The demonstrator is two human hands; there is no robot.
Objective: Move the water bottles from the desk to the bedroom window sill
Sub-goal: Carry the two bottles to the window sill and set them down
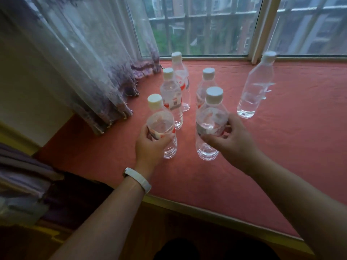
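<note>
Several clear water bottles with white caps stand on the red-cushioned window sill (281,147). My left hand (150,145) is wrapped around the front left bottle (161,124), whose base rests on the cushion. My right hand (231,139) grips the front right bottle (211,119), also standing on the sill. Behind them stand three more bottles: one at middle left (170,94), one at the back (180,72) and one at middle right (206,81). A label-free bottle (257,87) stands apart at the right.
A sheer curtain (84,62) with a purple hem hangs at the left, reaching the sill beside the bottles. The window glass (197,27) and its frame (261,29) close off the back. The sill's front edge (206,209) runs below my wrists. Folded purple fabric (22,184) lies at lower left.
</note>
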